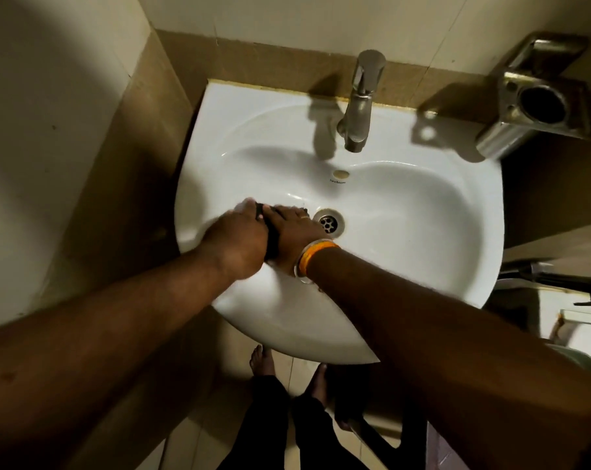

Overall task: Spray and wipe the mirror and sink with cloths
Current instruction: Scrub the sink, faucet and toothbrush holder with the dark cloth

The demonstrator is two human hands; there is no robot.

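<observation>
one sink [406, 239], one tap [360, 103], one dark cloth [270, 239], two hands [239, 239].

I'm standing in a tight corner where a cream wall [50, 130] on my left meets the back wall [287, 18], each with a band of tan tile [144, 137] running along its lower part. Light comes from above and behind, throwing hard shadows onto the tiles, and a steel holder [538, 96] with a round opening juts from the wall at upper right. Below me the floor [287, 371] is pale tile with thin grout lines, and it lies dim in shadow, with a dark metal bracket [378, 432] over it to the right.
</observation>
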